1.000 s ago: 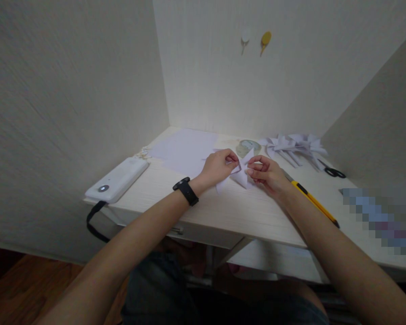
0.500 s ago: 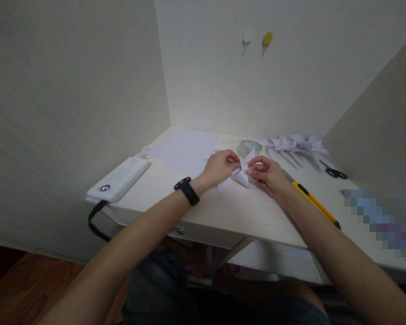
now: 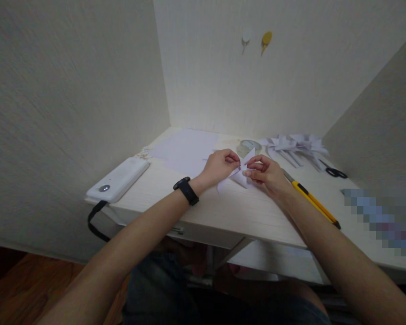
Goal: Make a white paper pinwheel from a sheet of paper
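At frame centre, the left hand and right hand each pinch the folded white paper in a clenched grip above the bench.

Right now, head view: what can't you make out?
- Folded white paper piece: its middle is hidden by the left hand and right hand pinching it.
- Far right of the desk: pixelated patch masks what lies there.
- Yellow utility knife: the right forearm covers its near side.
- Two wall hooks: too small to identify.
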Motion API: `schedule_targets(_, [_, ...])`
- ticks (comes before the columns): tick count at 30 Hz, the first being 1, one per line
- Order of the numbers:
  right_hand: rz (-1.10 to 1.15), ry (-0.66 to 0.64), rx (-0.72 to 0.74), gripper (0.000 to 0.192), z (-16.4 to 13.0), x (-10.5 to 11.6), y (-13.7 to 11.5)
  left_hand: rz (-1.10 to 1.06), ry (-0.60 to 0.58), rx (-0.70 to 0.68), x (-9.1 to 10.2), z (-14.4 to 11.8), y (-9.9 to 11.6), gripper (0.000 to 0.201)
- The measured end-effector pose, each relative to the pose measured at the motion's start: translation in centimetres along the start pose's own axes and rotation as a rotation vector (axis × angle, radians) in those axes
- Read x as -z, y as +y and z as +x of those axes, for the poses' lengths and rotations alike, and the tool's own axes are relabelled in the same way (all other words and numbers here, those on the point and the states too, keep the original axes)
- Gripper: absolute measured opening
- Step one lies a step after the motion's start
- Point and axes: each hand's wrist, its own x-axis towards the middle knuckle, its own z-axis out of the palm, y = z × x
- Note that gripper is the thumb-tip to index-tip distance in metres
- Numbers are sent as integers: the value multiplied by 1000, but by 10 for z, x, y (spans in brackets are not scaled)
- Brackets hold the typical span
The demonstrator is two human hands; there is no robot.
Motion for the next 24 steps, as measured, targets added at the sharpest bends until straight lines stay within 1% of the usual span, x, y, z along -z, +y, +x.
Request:
schedule_targets(4, [55, 34, -68, 53, -1, 1, -2, -18, -1, 1, 0, 0, 0, 5])
schedule_targets(9, [69, 42, -73, 56, -1, 1, -1, -35, 4, 18, -1, 0, 1, 6])
schedule_targets(16, [51, 22, -67, 52, -2, -1, -1, -8, 1, -1, -1, -1, 1, 5])
schedule_targets(19, [57, 19, -54, 51, -1, 0, -1, 97, 2, -27, 0, -2, 2, 3])
schedule_targets(22, [58, 16, -47, 51, -1, 0, -1, 240, 2, -63, 2, -3, 4, 6])
schedule_targets(24, [60, 15, -44, 51, -1, 0, 0, 299, -2, -82, 3, -5, 7, 8])
